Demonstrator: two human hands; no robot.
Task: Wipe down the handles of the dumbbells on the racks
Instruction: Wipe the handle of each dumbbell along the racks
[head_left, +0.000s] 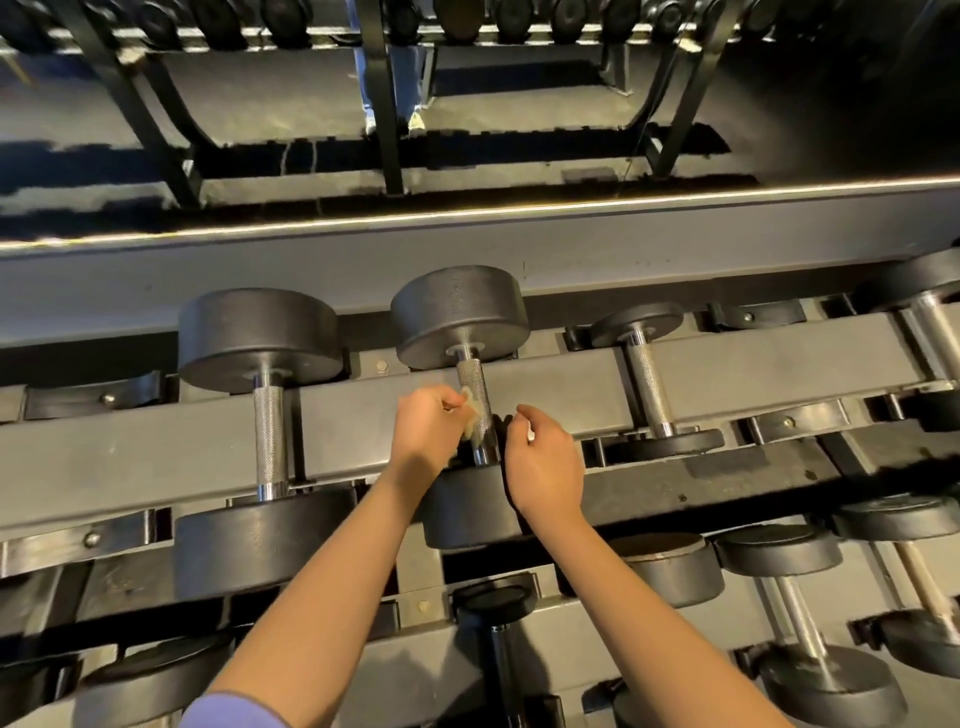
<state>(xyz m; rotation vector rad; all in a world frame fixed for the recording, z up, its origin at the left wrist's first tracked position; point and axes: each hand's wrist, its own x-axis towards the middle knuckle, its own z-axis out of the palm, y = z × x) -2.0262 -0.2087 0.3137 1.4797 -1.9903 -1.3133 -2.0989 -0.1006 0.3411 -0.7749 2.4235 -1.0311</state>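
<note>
Head view: left fingers (451, 398) press cloth (470, 417) against handle (475, 382).

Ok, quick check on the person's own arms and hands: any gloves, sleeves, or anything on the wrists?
No gloves: the left hand and right hand are bare, and so are both forearms. No watch, band or ring shows on either. The only clothing in view is a lilac sleeve on the left arm, at the bottom edge of the frame.
</note>
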